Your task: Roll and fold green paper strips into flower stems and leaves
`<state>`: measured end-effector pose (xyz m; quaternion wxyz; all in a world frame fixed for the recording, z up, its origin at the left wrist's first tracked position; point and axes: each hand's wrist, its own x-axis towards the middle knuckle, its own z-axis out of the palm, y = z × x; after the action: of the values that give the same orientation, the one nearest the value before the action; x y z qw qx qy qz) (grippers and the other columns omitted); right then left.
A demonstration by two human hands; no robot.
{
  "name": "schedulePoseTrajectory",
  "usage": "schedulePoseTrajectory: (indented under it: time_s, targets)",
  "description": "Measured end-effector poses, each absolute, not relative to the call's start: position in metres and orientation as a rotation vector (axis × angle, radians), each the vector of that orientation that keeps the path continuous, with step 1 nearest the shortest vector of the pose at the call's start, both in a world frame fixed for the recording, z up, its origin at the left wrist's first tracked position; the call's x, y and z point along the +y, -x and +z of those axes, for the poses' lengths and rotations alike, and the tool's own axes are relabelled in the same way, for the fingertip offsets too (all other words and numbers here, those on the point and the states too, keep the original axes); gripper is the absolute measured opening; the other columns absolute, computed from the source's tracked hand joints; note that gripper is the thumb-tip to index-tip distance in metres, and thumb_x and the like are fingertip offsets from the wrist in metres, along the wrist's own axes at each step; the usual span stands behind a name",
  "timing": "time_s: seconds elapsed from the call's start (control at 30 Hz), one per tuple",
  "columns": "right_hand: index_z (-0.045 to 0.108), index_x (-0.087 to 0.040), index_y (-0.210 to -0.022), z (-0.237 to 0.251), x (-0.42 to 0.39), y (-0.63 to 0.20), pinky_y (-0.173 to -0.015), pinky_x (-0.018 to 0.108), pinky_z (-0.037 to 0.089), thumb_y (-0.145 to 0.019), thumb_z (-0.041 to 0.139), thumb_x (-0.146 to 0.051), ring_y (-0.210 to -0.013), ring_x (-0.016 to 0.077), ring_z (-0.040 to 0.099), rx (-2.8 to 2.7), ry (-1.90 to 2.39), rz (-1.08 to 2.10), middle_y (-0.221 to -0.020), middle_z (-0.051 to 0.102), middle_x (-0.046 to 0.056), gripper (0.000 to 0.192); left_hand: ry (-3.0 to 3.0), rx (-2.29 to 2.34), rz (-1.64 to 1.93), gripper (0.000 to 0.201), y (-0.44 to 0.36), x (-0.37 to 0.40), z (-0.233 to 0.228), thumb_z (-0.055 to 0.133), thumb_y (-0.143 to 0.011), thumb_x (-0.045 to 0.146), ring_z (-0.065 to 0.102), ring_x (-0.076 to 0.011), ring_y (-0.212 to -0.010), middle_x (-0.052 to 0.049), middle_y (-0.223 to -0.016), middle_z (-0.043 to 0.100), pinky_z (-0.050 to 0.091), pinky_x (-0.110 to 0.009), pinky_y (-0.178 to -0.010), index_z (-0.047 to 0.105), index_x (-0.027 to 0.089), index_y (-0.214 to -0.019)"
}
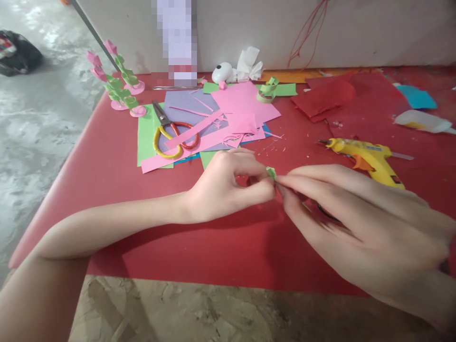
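Observation:
Between the fingertips of both hands is a small rolled piece of green paper (271, 172), mostly hidden by the fingers. My left hand (231, 183) pinches it from the left, thumb and forefinger closed. From the right, my right hand (342, 213) has its thumb and forefinger pressed together at the same piece. Both hands are above the front half of the red table (178, 251). Under my right hand a dark curved thing (328, 213) shows in part; its kind I cannot make out.
Scissors (165, 128) lie on pink paper sheets (245, 102) beyond my left hand. A yellow glue gun (366, 154) rests behind my right hand. Several paper flowers (121, 90) stand at the back left. Red cloth-like sheets (324, 97) and a clear bottle (422, 121) lie back right.

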<state>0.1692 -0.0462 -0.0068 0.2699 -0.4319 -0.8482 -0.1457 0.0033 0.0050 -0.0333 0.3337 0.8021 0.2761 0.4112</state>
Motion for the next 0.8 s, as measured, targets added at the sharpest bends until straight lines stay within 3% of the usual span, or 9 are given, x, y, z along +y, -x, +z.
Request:
schedulePoseTrajectory:
  time_s: [0.17, 0.4, 0.63, 0.8]
  targets:
    - [0.061, -0.022, -0.088, 0.000, -0.046, -0.165, -0.065, 0.014, 0.048, -0.079, 0.063, -0.015, -0.072, 0.0046, 0.064, -2.107, 1.181, -0.145, -0.084, 0.072, -0.004, 0.012, -2.152, 0.632, 1.088, 0.027, -0.001, 0.005, -0.029, 0.049, -0.078, 0.011, 0.044, -0.0059, -0.052, 0.003, -0.049, 0.055, 0.044, -0.023, -0.066, 0.054, 0.014, -0.051]
    - [0.062, -0.025, -0.087, 0.005, -0.042, -0.166, -0.062, 0.013, 0.049, -0.080, 0.062, -0.017, -0.066, 0.0026, 0.061, -2.069, 1.184, -0.011, -0.081, 0.070, -0.007, 0.011, -2.208, 0.588, 1.104, 0.025, 0.002, 0.001, -0.026, 0.045, -0.082, 0.012, 0.050, -0.0065, -0.055, 0.003, -0.056, 0.062, 0.044, -0.031, -0.090, 0.055, 0.015, -0.059]
    - [0.063, -0.025, -0.085, 0.005, -0.044, -0.167, -0.062, 0.015, 0.049, -0.081, 0.061, -0.018, -0.069, 0.0038, 0.062, -2.058, 1.219, 0.004, -0.080, 0.069, -0.007, 0.008, -2.240, 0.607, 1.121, 0.029, 0.002, 0.001, -0.028, 0.045, -0.082, 0.013, 0.050, -0.0075, -0.054, 0.001, -0.053, 0.059, 0.046, -0.031, -0.087, 0.054, 0.014, -0.055]
    - [0.062, -0.022, -0.084, -0.002, -0.045, -0.166, -0.062, 0.013, 0.050, -0.079, 0.061, -0.012, -0.069, 0.0037, 0.063, -2.118, 1.125, -0.093, -0.080, 0.069, -0.004, 0.012, -2.254, 0.669, 1.139, 0.029, 0.000, 0.002, -0.031, 0.047, -0.079, 0.013, 0.040, -0.0059, -0.049, 0.005, -0.046, 0.047, 0.047, -0.028, -0.086, 0.049, 0.016, -0.050]
